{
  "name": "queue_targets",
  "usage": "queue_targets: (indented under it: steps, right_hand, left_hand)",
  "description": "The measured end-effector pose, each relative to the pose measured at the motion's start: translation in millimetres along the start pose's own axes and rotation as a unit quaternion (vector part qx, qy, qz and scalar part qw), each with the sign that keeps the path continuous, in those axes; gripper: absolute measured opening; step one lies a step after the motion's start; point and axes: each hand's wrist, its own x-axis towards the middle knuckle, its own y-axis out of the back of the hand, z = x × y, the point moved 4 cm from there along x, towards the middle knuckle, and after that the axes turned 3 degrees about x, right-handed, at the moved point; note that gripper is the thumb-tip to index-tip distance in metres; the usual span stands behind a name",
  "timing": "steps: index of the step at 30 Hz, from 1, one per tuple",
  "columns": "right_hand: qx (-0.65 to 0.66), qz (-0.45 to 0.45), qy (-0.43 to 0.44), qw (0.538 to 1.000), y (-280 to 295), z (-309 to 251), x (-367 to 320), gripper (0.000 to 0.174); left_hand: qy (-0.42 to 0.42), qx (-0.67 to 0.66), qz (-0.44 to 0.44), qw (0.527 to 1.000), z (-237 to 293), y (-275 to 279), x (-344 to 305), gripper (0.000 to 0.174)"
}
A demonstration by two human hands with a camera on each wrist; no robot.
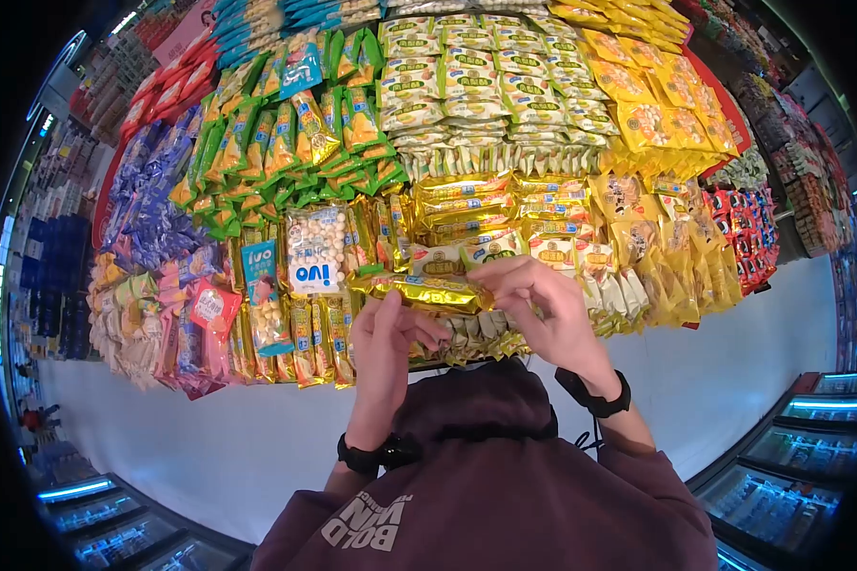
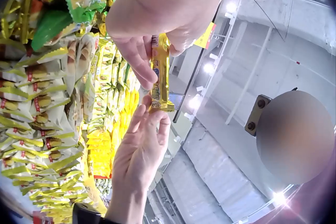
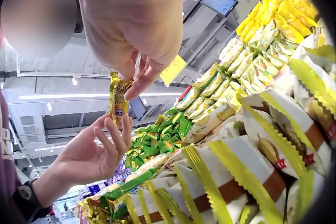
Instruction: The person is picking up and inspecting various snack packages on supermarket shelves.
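Observation:
A long, shiny gold snack packet (image 1: pixel 436 294) is held level between both hands, in front of the chest and above the front of the display. My left hand (image 1: pixel 381 335) holds its left end, thumb along the near side. At the other end, the fingertips of my right hand (image 1: pixel 550 314) pinch the packet's tip. The left wrist view shows the gold packet (image 2: pixel 161 74) stretched between the two hands. Blue and dark printing runs along the packet (image 3: pixel 118 98) in the right wrist view. Matching gold packets (image 1: pixel 462 205) lie stacked just beyond the hands.
Green packets (image 1: pixel 248 143), white-and-green packets (image 1: pixel 471 71) and yellow bags (image 1: pixel 671 124) pile up behind. A white ivo bag (image 1: pixel 316 249) and a teal ivo bag (image 1: pixel 268 295) lie left of the hands. The display's white front panel (image 1: pixel 200 428) faces the person. Lit coolers (image 1: pixel 781 476) stand at right.

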Motion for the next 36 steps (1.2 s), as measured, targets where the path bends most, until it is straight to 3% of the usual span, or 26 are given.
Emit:
queue_targets:
  steps: [2,7,10,16,19,23,27,29,30,33,36]
  right_hand:
    - [0.022,0.015,-0.017,0.999,-0.3,8.9,-4.3,0.018]
    - [0.223,0.036,-0.138,0.964,-0.7,25.2,-12.7,0.034]
    - [0.270,0.054,-0.171,0.946,-3.0,25.8,-8.9,0.033]
    - [0.210,0.015,-0.128,0.969,1.0,24.3,0.2,0.031]
    - [0.076,-0.029,-0.055,0.995,6.9,23.6,1.1,0.032]
    - [0.041,-0.109,-0.058,0.992,11.8,12.3,-4.6,0.035]
    - [0.080,-0.051,-0.113,0.989,26.6,14.4,-12.5,0.046]
    - [0.121,-0.008,-0.159,0.980,44.6,14.9,-13.4,0.044]
    - [0.142,0.014,-0.182,0.973,54.7,14.8,-14.5,0.043]
    - [0.126,0.017,-0.193,0.973,75.5,20.5,-19.4,0.031]
    - [0.188,0.063,-0.223,0.954,92.6,25.7,-24.6,0.022]
  left_hand:
    - [-0.009,0.018,0.041,0.999,6.5,-11.3,2.1,0.028]
    - [-0.071,0.045,0.023,0.996,10.4,-16.8,-1.7,0.022]
    - [-0.078,0.089,0.011,0.993,7.2,-20.8,-6.9,0.021]
    - [-0.125,0.109,0.057,0.984,6.5,-34.6,-14.4,0.031]
    - [-0.132,0.113,0.081,0.981,5.2,-39.9,-15.1,0.033]
    - [-0.149,0.175,0.051,0.972,3.6,-56.9,-10.6,0.030]
    - [-0.120,0.230,0.005,0.966,-12.4,-76.9,-5.2,0.024]
    - [-0.144,0.232,-0.019,0.962,-12.1,-99.5,-2.5,0.028]
    - [-0.116,0.248,-0.039,0.961,-13.6,-106.2,-1.1,0.028]
    - [-0.050,0.260,-0.082,0.961,-18.5,-122.5,3.3,0.030]
    - [-0.094,0.278,-0.094,0.951,-17.4,-134.5,7.9,0.035]
